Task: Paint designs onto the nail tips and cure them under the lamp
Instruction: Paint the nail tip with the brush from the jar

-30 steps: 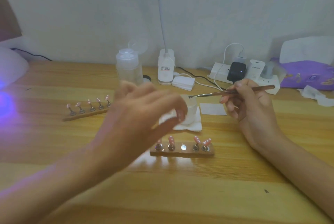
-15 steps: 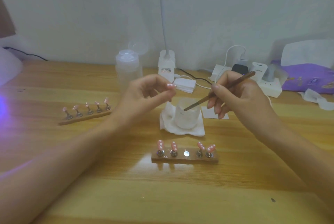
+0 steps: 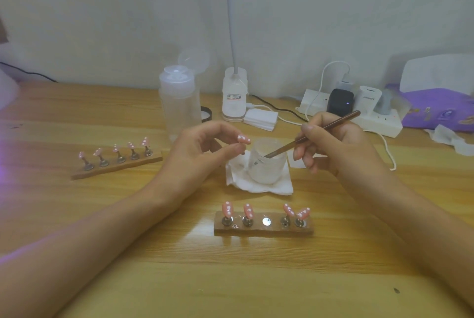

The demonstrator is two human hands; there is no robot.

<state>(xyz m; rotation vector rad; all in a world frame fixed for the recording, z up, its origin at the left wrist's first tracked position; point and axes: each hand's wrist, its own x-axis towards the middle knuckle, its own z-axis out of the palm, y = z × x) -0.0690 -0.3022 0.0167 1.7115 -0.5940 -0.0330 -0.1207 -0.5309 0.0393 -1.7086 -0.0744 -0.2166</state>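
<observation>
Your left hand point(image 3: 197, 148) pinches a pink dotted nail tip point(image 3: 244, 139) between thumb and forefinger, above the middle of the table point(image 3: 128, 279). Your right hand point(image 3: 338, 148) grips the brush point(image 3: 325, 129), whose tip is inside the white cup point(image 3: 266, 163). The wooden holder point(image 3: 264, 229) nearer the front edge carries four more.

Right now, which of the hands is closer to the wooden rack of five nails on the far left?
Left. The left hand hovers just right of that rack; the right hand is farther right, beyond the white cup, holding a brush.
</observation>
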